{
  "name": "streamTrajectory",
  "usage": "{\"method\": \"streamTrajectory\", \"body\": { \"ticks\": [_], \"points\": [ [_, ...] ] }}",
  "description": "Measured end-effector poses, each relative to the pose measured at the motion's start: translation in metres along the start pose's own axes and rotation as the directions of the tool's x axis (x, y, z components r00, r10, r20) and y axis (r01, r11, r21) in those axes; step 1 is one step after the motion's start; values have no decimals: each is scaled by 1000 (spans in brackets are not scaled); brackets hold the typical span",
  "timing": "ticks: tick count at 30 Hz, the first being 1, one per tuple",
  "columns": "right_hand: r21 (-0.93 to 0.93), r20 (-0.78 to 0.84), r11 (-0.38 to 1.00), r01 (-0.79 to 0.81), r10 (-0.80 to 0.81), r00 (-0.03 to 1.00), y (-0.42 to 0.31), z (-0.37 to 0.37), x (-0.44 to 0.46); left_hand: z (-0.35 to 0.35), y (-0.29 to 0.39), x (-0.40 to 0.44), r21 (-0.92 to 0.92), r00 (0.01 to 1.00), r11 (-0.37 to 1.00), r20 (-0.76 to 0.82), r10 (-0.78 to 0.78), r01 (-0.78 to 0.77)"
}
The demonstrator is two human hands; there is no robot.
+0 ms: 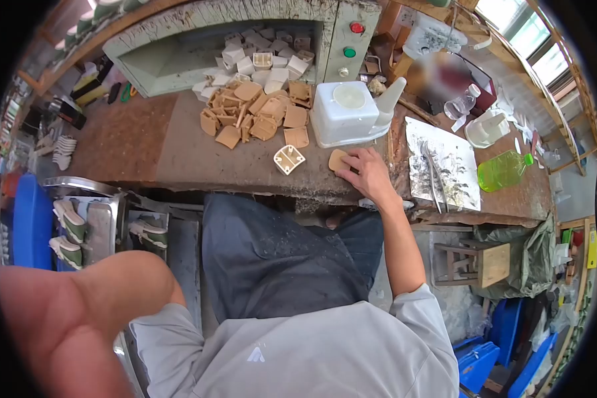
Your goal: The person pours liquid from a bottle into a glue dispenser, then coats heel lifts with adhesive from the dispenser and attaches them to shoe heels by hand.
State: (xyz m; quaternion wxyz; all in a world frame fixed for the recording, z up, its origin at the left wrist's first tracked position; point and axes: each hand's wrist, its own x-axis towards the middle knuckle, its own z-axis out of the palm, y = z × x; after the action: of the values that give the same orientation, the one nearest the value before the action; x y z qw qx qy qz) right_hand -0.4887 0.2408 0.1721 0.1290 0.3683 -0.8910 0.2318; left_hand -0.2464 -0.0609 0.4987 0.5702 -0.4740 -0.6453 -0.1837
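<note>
My right hand (368,174) rests on the bench with its fingertips closed on the right edge of a small flat tan piece (337,160) with rounded corners. Left of it lies a cream square part (289,160) with a ribbed, hollow face upward. Just behind the hand stands a translucent white plastic container (348,109) with a long spout. My left hand (53,331) is raised close to the camera at lower left, large and blurred; its fingers cannot be made out. A heap of tan pieces (262,123) lies further back.
White block-like parts (272,63) spill from a green metal housing (146,66) with red and green buttons. On the right are a stained white sheet (444,166), metal tweezers (434,176) and a bottle of green liquid (502,171). Shoes (69,232) sit below at left.
</note>
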Motion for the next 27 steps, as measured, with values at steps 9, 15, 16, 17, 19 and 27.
{"method": "streamTrajectory", "body": {
  "ticks": [9, 15, 16, 17, 19, 27],
  "points": [
    [26, -3, 999, 36, -36, 999, 8, -7, 7, 47, 30, 7, 46, 981, 998, -183, 61, -53],
    [8, 45, 996, 89, -89, 995, 11, -12, 8, 80, 4, -8, 68, 958, 998, -285, 29, -10],
    [28, 62, 997, 72, -73, 995, 12, -12, 7, 88, -6, -13, 81, 954, 997, -298, 8, 16],
    [44, 73, 997, 56, -59, 996, 12, -12, 9, 94, -17, -21, 88, 953, 995, -303, -21, 50],
    [98, 38, 995, -21, 17, 999, 11, -16, 11, 106, -35, -42, 116, 947, 977, -289, -137, 177],
    [346, -122, 926, -148, 201, 972, -18, -107, 72, 167, -61, -260, -57, 161, 155, 523, -837, 986]
  ]
}}
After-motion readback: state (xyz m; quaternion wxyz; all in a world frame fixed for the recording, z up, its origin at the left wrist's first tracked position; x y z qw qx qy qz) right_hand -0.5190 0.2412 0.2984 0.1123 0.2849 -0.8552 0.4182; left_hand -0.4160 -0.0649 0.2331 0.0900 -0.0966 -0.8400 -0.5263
